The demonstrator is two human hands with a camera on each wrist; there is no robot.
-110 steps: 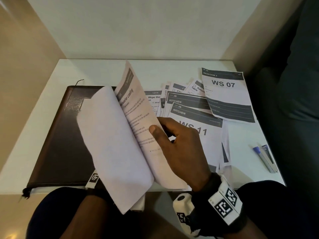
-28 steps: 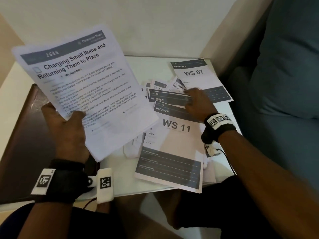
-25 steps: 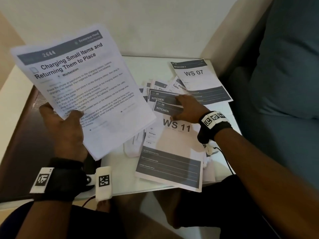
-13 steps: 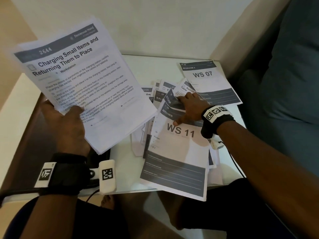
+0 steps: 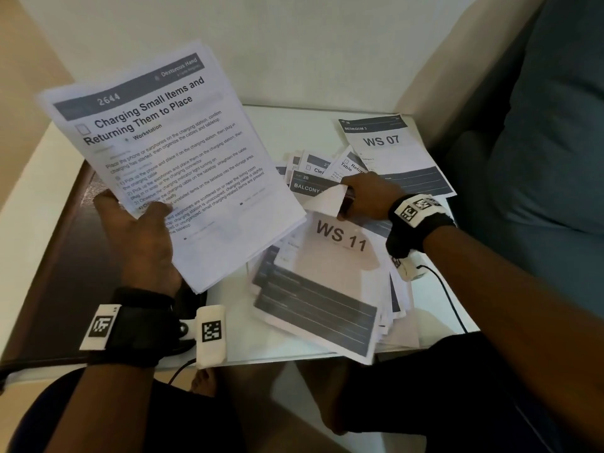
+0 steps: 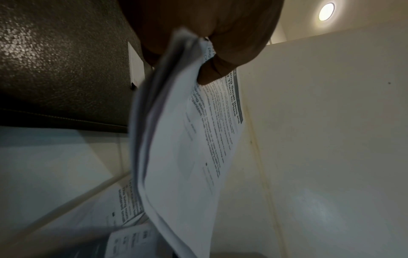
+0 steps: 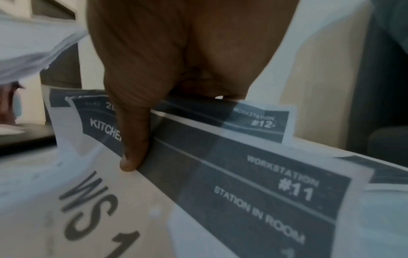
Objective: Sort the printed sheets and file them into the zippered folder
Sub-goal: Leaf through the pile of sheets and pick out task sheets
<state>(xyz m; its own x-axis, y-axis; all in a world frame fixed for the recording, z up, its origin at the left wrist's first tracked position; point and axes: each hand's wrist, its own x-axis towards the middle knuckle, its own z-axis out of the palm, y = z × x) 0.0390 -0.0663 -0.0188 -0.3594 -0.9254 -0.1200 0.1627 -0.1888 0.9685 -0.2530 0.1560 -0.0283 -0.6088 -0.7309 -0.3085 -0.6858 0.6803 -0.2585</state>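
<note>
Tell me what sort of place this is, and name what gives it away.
Probably a room in a home, not an office. A small white table sits in a plain wall corner, a teal upholstered sofa stands right beside it, and a round ceiling light glows overhead.

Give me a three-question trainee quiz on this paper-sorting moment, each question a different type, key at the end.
1. True or false: the left hand holds a stack of sheets above the table.
2. Which sheet does the right hand pinch at its top edge? A) WS 07 B) WS 11 C) BALCONY
3. Fill in: the top held sheet's header number is ____.

Key: 1 true. 2 B, the WS 11 sheet; the WS 07 sheet lies untouched at the table's far right. 3: 2644.
</note>
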